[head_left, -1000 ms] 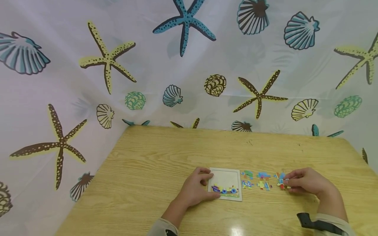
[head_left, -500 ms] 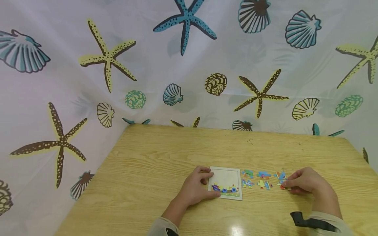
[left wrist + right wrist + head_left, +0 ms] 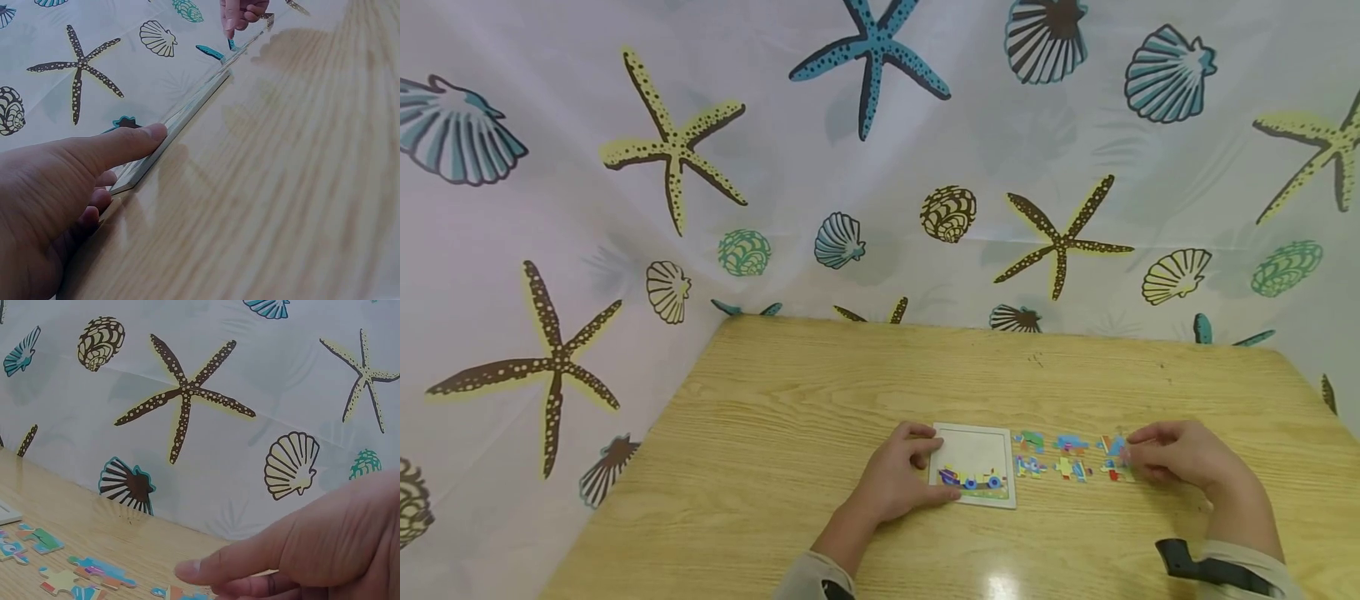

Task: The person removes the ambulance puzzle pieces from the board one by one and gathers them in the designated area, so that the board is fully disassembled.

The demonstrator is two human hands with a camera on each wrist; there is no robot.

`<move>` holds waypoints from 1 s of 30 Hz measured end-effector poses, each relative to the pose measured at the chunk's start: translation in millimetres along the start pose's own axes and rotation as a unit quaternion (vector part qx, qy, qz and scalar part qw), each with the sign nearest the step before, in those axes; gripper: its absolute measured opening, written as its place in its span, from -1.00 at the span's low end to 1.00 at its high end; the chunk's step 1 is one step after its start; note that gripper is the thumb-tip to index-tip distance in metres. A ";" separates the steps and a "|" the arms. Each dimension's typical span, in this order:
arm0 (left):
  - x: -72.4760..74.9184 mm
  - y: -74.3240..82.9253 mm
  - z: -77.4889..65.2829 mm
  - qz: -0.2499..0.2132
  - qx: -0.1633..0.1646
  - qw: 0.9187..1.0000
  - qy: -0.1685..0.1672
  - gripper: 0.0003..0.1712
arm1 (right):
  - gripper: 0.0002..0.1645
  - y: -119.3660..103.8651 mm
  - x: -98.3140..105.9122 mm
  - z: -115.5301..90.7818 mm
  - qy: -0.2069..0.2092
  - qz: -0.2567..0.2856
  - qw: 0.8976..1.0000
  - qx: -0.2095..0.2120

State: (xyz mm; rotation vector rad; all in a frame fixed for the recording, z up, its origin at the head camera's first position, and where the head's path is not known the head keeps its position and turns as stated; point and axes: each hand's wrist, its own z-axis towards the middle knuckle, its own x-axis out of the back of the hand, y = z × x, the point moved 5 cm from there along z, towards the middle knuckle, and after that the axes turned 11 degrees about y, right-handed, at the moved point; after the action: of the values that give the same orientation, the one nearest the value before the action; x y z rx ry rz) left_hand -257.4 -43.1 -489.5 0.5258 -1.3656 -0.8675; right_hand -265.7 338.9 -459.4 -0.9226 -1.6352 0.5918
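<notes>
A square white puzzle board (image 3: 973,450) lies on the wooden table, with a colourful vehicle picture along its lower part and a blank upper part. My left hand (image 3: 898,475) grips its left side, thumb on the near rim, as the left wrist view also shows. Right of the board, several jigsaw pieces lie in two rows, among them a green-and-blue piece (image 3: 1032,442) and a yellow piece (image 3: 1063,468). My right hand (image 3: 1180,458) is at the rightmost pieces, fingertips by a blue-and-orange piece (image 3: 1112,446). In the right wrist view nothing shows between thumb and fingers.
A curtain (image 3: 880,167) printed with starfish and shells hangs behind and left of the wooden table (image 3: 820,375). Both forearms come in from the near side, with beige sleeves and black wrist straps (image 3: 1213,571).
My right hand shifts slightly left and then back right, uncovering more of the rightmost pieces. The left hand and the puzzle board stay in place.
</notes>
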 end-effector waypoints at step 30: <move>1.6 0.1 -1.3 -0.001 -0.003 1.000 0.003 -0.11 | -0.35 -73.8 -75.9 2.2 -0.124 0.108 0.977 0.137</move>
State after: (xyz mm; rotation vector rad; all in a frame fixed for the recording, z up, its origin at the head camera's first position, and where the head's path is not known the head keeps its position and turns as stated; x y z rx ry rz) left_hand -256.1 -44.5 -488.6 0.5250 -1.3565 -0.8703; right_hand -280.9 234.9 -445.8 -0.8518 -1.6276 1.0915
